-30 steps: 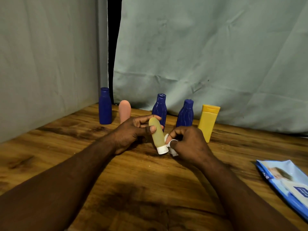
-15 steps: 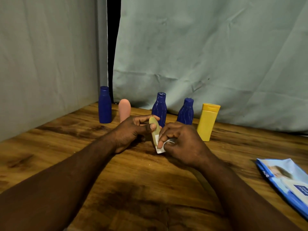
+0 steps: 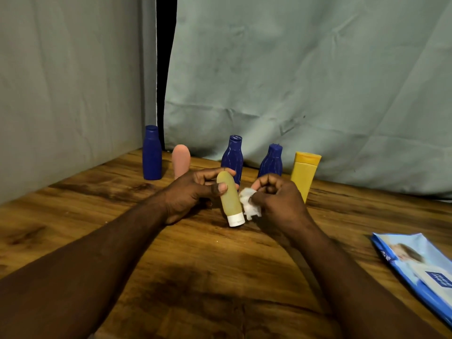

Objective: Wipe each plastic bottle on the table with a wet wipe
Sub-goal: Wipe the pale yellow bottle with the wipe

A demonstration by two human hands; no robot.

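Your left hand [image 3: 188,194] pinches the olive bottle [image 3: 228,196] by its top, mid-frame; likely light and squashy, so grip gently. Your right hand [image 3: 278,199] clutches the wet wipe [image 3: 248,204].

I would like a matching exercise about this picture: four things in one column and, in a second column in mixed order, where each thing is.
Things
1. olive bottle
2. wipe
3. wipes pack
4. yellow bottle

Places
a. lies flat near the right edge of the table
b. held in the left hand, cap down
c. stands upright at the back, rightmost bottle
d. crumpled in the right hand

Pairs: 1-b, 2-d, 3-a, 4-c
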